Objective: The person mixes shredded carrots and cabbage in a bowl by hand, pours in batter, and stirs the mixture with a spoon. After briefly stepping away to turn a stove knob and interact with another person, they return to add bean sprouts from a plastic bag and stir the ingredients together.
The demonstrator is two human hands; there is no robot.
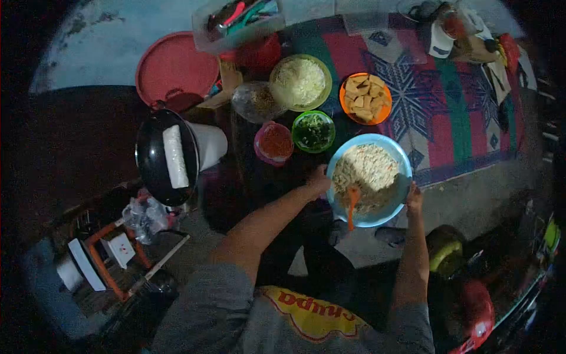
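A light blue basin [377, 218] holds a pale, shredded-looking mixture [371, 165] with small orange bits. In it rests an orange spoon [352, 206], its handle pointing toward me. My left hand [319, 180] grips the basin's left rim, and my right hand [415, 197] grips the right rim; some fingers are hidden beneath or behind the edge. Just beyond my left hand stand a green bowl of chopped greens [313, 131] and a pink bowl [274, 143] with orange-red contents. Farther back is an orange plate [384, 112] of brown, cut pieces like fried tofu.
A yellowish bowl of shredded pale vegetable [299, 82] sits beside a clear plastic bag [256, 101]. To the left, a black wok [156, 156] carries a white wrapped roll [175, 156]. Behind are a red round tray [177, 68] and a plastic utensil box [239, 38]. A patterned mat [436, 106] extends right.
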